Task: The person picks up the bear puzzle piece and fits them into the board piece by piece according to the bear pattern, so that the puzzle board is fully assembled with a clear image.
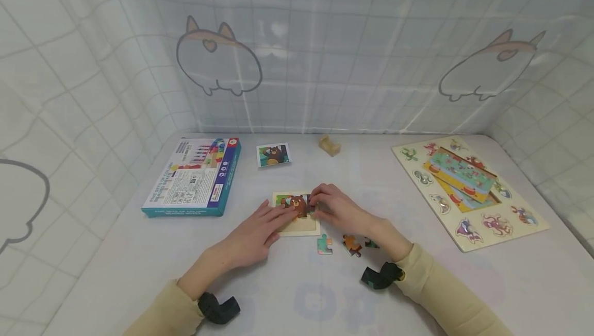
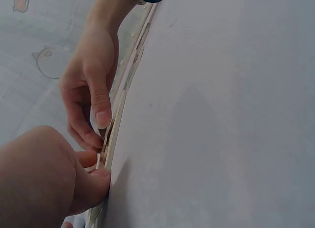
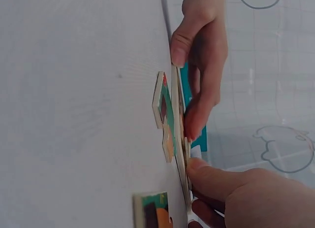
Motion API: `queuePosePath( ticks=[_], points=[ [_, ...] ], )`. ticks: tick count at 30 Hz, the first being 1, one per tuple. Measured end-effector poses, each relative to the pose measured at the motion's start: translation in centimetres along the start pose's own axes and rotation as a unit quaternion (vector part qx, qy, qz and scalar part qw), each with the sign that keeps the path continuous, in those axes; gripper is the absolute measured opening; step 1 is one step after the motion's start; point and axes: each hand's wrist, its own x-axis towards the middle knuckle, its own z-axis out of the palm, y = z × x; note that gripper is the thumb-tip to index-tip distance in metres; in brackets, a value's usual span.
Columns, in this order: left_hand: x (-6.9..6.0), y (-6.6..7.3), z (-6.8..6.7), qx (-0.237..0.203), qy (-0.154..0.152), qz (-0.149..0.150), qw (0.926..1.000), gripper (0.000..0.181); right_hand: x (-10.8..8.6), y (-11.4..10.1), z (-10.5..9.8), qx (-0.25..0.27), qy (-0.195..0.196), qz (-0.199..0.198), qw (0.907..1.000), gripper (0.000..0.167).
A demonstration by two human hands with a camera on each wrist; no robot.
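Note:
A small wooden jigsaw tray point(image 1: 299, 232) with a bear picture partly filled in lies flat on the table. My left hand point(image 1: 252, 233) rests over its left side, fingers stretched out and touching the bear pieces point(image 1: 297, 203); in the right wrist view, the left thumb point(image 3: 179, 56) touches the tray's edge. At the tray's right side, my right hand point(image 1: 341, 210) pinches a puzzle piece point(image 1: 312, 206), mostly hidden by the fingers. Loose on the table just in front are a teal piece point(image 1: 324, 245), an orange-brown piece point(image 1: 352, 245) and a dark green piece point(image 1: 370, 243) partly under the right wrist.
Behind the tray lie a bear picture card point(image 1: 273, 155) and a small wooden block with a notch point(image 1: 330, 145). On the left is a boxed toy point(image 1: 190, 176). A wooden peg board point(image 1: 468, 235) with colourful boards point(image 1: 464, 173) on it lies to the right.

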Motion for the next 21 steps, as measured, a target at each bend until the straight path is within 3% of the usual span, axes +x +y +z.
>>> queuePosePath(
  ticks=[3,9,21],
  points=[
    [0.38,0.13,-0.08,0.018,-0.008,-0.002,0.9998,0.06,0.05,0.02,0.07,-0.001,-0.002,0.002,1.0,0.017],
    [0.72,0.47,-0.3,0.008,-0.035,-0.028,0.999,0.061,0.05,0.1,0.1,-0.003,0.0,0.012,0.9999,0.017],
    [0.53,0.65,-0.18,0.014,-0.035,-0.017,0.9991,0.064,0.02,0.02,0.23,0.0,0.013,0.019,0.9997,0.015]
  ],
)
